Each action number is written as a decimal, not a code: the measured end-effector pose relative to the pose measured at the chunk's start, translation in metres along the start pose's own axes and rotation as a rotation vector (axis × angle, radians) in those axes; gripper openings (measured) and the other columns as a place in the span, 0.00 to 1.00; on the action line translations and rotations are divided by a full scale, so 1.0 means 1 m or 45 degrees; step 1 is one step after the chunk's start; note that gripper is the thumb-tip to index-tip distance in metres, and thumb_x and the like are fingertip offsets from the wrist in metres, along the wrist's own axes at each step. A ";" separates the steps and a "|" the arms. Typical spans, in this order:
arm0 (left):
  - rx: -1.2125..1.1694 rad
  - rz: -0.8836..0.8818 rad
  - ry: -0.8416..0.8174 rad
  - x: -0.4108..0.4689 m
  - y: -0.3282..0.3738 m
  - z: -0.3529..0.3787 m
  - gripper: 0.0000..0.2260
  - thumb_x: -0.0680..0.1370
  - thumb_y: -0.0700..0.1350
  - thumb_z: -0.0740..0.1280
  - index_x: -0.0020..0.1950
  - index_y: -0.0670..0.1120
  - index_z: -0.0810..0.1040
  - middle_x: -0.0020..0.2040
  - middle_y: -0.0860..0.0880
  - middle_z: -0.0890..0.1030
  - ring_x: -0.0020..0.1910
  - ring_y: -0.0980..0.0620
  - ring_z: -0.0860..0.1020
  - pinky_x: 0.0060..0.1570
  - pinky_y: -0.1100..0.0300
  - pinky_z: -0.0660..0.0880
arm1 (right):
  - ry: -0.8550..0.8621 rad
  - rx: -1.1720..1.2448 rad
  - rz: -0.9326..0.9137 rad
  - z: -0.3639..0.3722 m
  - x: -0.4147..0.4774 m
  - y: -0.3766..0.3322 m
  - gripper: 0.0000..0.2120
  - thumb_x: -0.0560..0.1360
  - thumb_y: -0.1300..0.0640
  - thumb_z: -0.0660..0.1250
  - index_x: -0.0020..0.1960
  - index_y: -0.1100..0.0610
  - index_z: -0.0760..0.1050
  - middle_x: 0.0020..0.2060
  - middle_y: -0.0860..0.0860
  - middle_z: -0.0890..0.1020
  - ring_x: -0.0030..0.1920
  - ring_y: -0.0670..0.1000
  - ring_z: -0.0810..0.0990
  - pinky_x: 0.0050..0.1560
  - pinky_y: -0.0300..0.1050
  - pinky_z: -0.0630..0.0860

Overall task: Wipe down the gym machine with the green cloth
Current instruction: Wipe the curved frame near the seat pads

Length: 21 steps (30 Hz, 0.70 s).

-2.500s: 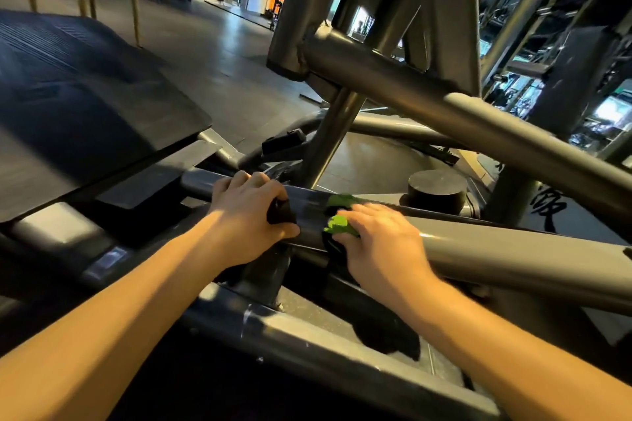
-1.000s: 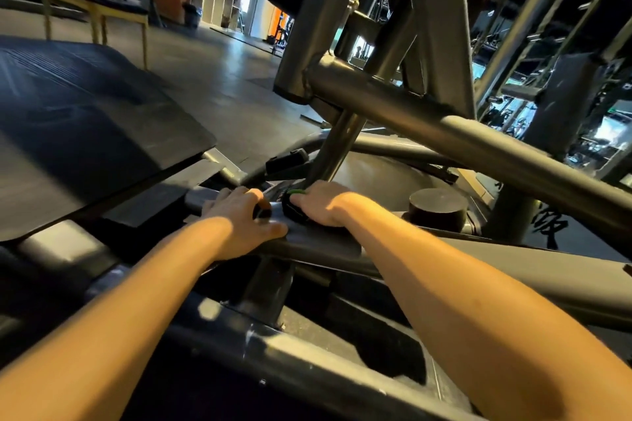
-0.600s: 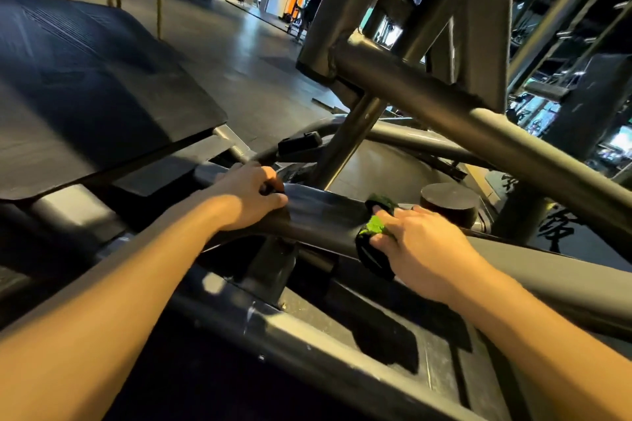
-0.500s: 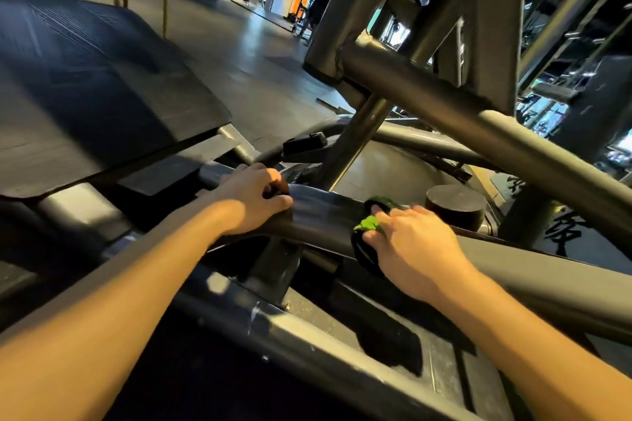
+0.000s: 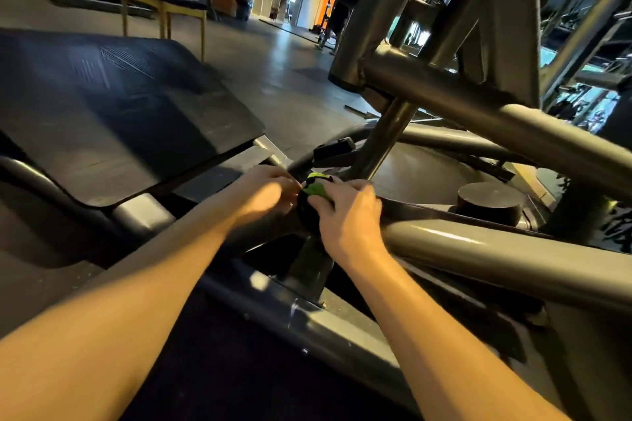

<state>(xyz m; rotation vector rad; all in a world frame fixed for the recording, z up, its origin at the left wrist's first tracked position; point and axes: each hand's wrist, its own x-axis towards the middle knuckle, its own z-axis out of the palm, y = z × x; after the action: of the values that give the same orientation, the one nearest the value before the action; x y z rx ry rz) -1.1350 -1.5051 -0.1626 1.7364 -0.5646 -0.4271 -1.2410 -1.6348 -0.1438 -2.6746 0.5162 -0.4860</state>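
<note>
The gym machine is a grey steel frame of thick tubes; one long tube (image 5: 496, 253) runs from the centre to the right. My right hand (image 5: 345, 215) grips the green cloth (image 5: 316, 188), bunched on the left end of that tube, only a small bright patch showing above my fingers. My left hand (image 5: 268, 193) sits just left of the cloth, blurred, its fingers curled at the tube's end and touching the cloth's edge.
A dark ribbed footplate (image 5: 113, 113) slopes up on the left. A black round stopper (image 5: 490, 202) stands behind the tube on the right. Diagonal frame tubes (image 5: 478, 106) cross overhead. Beyond lie open gym floor and a yellow-legged bench (image 5: 164, 7).
My right hand has slid the cloth left along the tube until it meets my left hand. The left hand has stayed at the tube's end.
</note>
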 end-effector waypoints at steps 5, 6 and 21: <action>-0.035 -0.050 -0.376 -0.026 0.015 -0.005 0.23 0.81 0.58 0.65 0.63 0.40 0.80 0.55 0.42 0.85 0.53 0.45 0.83 0.59 0.50 0.76 | 0.221 0.693 0.046 0.007 -0.043 0.003 0.14 0.81 0.52 0.68 0.66 0.48 0.79 0.58 0.46 0.75 0.56 0.43 0.75 0.65 0.42 0.73; 0.004 -0.023 -0.440 -0.030 0.016 -0.007 0.22 0.80 0.59 0.66 0.65 0.44 0.80 0.57 0.45 0.85 0.57 0.46 0.83 0.63 0.49 0.76 | 0.193 0.804 0.053 0.007 -0.044 0.003 0.12 0.81 0.52 0.68 0.64 0.48 0.80 0.57 0.44 0.79 0.55 0.42 0.78 0.64 0.44 0.76; 0.691 -0.183 -0.487 -0.049 0.001 -0.028 0.05 0.78 0.48 0.73 0.46 0.48 0.82 0.43 0.50 0.83 0.40 0.57 0.83 0.38 0.67 0.77 | -0.384 0.739 0.118 0.015 -0.082 0.033 0.18 0.79 0.51 0.69 0.36 0.62 0.76 0.29 0.50 0.73 0.30 0.45 0.71 0.33 0.41 0.68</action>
<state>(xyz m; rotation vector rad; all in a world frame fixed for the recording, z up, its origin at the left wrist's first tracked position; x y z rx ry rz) -1.1591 -1.4545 -0.1552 2.2392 -0.8918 -0.7707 -1.3164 -1.6250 -0.1917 -2.1031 0.3407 -0.1622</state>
